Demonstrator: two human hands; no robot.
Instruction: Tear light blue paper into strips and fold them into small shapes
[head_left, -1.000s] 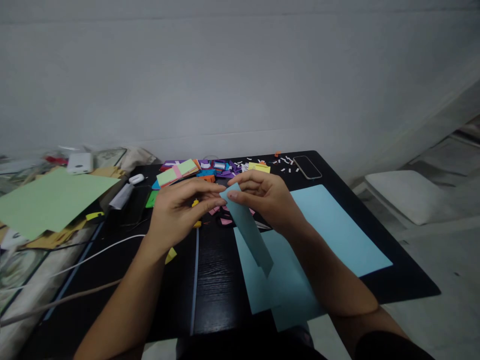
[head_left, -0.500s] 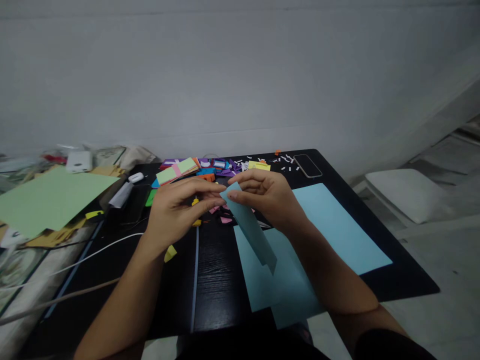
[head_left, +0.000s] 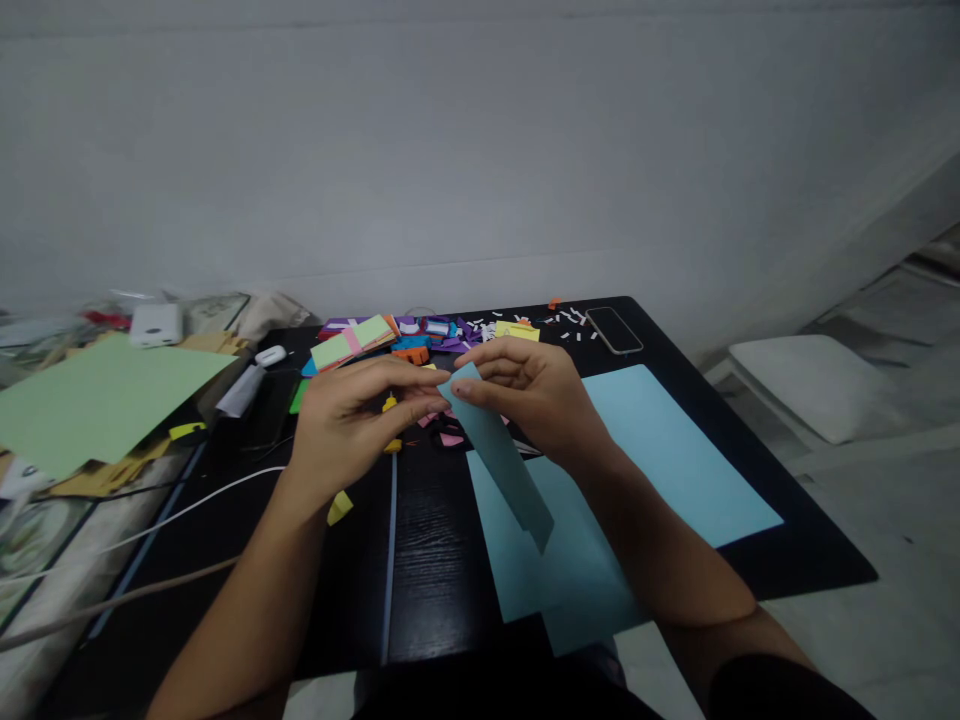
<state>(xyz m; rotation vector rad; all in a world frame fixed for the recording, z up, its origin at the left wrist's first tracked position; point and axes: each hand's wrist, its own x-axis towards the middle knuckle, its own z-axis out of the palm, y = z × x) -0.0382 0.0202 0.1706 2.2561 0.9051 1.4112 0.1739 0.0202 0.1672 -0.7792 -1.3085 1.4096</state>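
Folded blue paper (head_left: pixel 504 455) slants above the middle of the black table (head_left: pixel 427 560); the right hand (head_left: pixel 536 398) pinches its upper end between thumb and fingers; the left hand (head_left: pixel 349 415) has thumb and forefinger at that same end, whether gripping I cannot tell; light-blue sheets (head_left: pixel 679 455) lie on the table's right part; coloured scraps (head_left: pixel 450 334) and a phone (head_left: pixel 613 330) lie towards the table's far edge

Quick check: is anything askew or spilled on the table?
Yes. White scraps lie scattered by the phone, like spilled offcuts. A yellow scrap lies away from them, on the near side. The held blue strip has a stepped lower end; its layers may be misaligned.
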